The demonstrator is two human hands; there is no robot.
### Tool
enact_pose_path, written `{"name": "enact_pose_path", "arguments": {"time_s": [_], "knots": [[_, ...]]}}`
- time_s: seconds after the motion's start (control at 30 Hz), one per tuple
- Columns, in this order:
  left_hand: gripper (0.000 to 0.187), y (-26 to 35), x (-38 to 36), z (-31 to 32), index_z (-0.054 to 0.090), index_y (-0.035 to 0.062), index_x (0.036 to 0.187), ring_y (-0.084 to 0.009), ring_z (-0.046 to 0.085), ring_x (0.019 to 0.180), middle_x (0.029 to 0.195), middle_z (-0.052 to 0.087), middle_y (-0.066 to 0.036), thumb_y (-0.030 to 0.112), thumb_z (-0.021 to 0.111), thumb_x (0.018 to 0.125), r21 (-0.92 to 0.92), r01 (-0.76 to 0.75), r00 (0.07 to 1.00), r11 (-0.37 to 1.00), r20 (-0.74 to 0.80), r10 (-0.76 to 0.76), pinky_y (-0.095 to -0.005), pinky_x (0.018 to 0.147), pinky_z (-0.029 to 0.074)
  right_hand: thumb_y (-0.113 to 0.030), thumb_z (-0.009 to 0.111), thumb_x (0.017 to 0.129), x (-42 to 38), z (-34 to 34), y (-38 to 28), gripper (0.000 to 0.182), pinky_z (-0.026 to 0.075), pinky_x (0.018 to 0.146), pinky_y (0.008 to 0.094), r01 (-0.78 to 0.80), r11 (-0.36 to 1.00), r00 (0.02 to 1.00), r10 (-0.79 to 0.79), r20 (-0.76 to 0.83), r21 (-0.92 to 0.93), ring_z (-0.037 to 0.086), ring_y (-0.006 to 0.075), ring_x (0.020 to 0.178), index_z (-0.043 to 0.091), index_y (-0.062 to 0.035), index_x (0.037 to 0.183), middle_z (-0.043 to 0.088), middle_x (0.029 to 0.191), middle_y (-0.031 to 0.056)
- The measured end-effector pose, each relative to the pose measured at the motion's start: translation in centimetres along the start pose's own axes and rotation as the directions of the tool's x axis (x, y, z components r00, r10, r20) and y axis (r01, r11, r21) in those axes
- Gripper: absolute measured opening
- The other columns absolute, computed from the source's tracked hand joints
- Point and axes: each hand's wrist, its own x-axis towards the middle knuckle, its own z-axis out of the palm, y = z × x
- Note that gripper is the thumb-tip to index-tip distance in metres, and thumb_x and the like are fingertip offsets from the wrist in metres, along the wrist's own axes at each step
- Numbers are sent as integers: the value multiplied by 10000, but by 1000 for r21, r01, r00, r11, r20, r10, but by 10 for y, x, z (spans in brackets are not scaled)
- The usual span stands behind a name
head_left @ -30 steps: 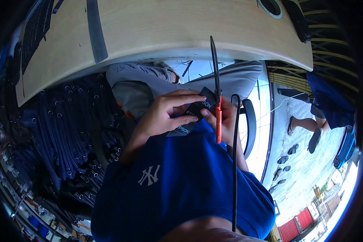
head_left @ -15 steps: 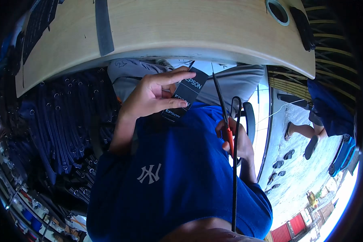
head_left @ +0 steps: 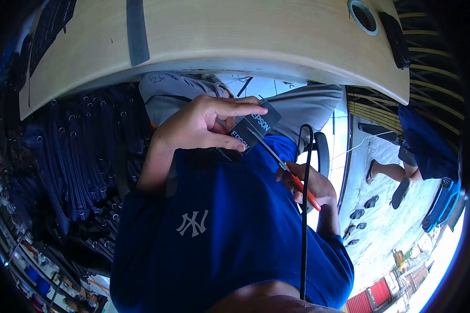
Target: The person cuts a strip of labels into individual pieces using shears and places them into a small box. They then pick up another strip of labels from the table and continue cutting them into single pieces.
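Between the thumb and fingers of my left hand (head_left: 206,122) is a black strip of labels (head_left: 251,133) printed EPSON in pale letters, with thin lines dividing the prints. My right hand (head_left: 313,185) grips a pair of scissors (head_left: 283,166) by its orange-red handles. The scissor blades point up and to the left, and their tips overlap the strip near the line between two prints. Both hands are over my lap, in front of the blue shirt (head_left: 235,208).
A pale wooden table (head_left: 219,34) stands beyond my knees, with a dark strip (head_left: 137,34) across it. Many navy straps with metal rings (head_left: 78,156) hang at left. A dark cord (head_left: 304,235) hangs close to my right hand. Another person's leg (head_left: 389,171) shows at right.
The scissors have swung left from nearly upright, bringing their blades onto the label strip. My left hand has shifted slightly right and down with the strip.
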Motion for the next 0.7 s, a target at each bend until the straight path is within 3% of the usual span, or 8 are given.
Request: {"name": "enact_pose_path", "arguments": {"time_s": [0.1, 0.23, 0.3, 0.43, 0.53, 0.6, 0.7], "knots": [[615, 6, 0, -1, 534, 30, 1260, -85, 560, 962, 1418, 349, -217, -36, 757, 691, -23, 112, 991, 993, 81, -110, -164, 636, 528, -751, 454, 768, 3, 0, -5, 828, 479, 549, 372, -13, 1000, 1000, 13, 1, 16, 590, 256, 526, 577, 56, 906, 551, 607, 105], [615, -2, 0, 0, 532, 31, 1263, -92, 566, 968, 1408, 372, -202, -28, 759, 694, 8, 78, 993, 997, 89, -78, -172, 654, 534, -743, 451, 778, 4, -1, -6, 812, 472, 546, 374, -22, 1000, 1000, 22, -13, 14, 580, 250, 516, 577, 53, 886, 546, 604, 103], [605, -7, -1, 2, 530, 88, 1280, -19, 491, 574, 1355, 481, -108, 65, 767, 723, 2, 23, 998, 1000, 58, -23, -162, 533, 468, -738, 457, 779, 4, -1, -4, 802, 459, 538, 369, -33, 999, 999, 33, 6, 31, 568, 243, 509, 579, 49, 873, 545, 614, 107], [615, -9, 1, 3, 526, 92, 1285, -17, 489, 572, 1353, 484, -105, 69, 769, 721, -49, -12, 999, 999, 39, 14, -164, 524, 466, -703, 480, 794, 6, 0, -3, 753, 452, 542, 361, 17, 999, 1000, -17, -6, 45, 565, 238, 522, 584, 40, 869, 553, 642, 111], [625, -8, 1, 1, 514, 80, 1292, -25, 527, 605, 1374, 449, -138, 45, 763, 721, -31, 16, 998, 999, 58, -14, -184, 564, 511, -630, 515, 823, 7, -1, -7, 664, 448, 550, 355, -9, 997, 1000, 10, -12, 74, 572, 237, 542, 588, 29, 867, 564, 669, 113], [647, -5, 2, 2, 510, 21, 1277, -148, 504, 1118, 1427, 335, -205, -34, 766, 686, -167, 121, 992, 979, 46, -115, -213, 740, 542, -543, 550, 847, 7, 0, -6, 566, 447, 555, 352, 5, 997, 1000, -4, -15, 75, 570, 235, 551, 589, 21, 867, 572, 690, 114], [650, -4, 3, 0, 506, 23, 1281, -150, 508, 1112, 1427, 331, -211, -34, 766, 688, -125, 136, 990, 983, 44, -131, -223, 750, 546, -472, 564, 864, 9, 1, -10, 490, 445, 553, 345, 30, 997, 998, -26, -63, 66, 571, 230, 563, 586, 18, 851, 576, 697, 114]]}}
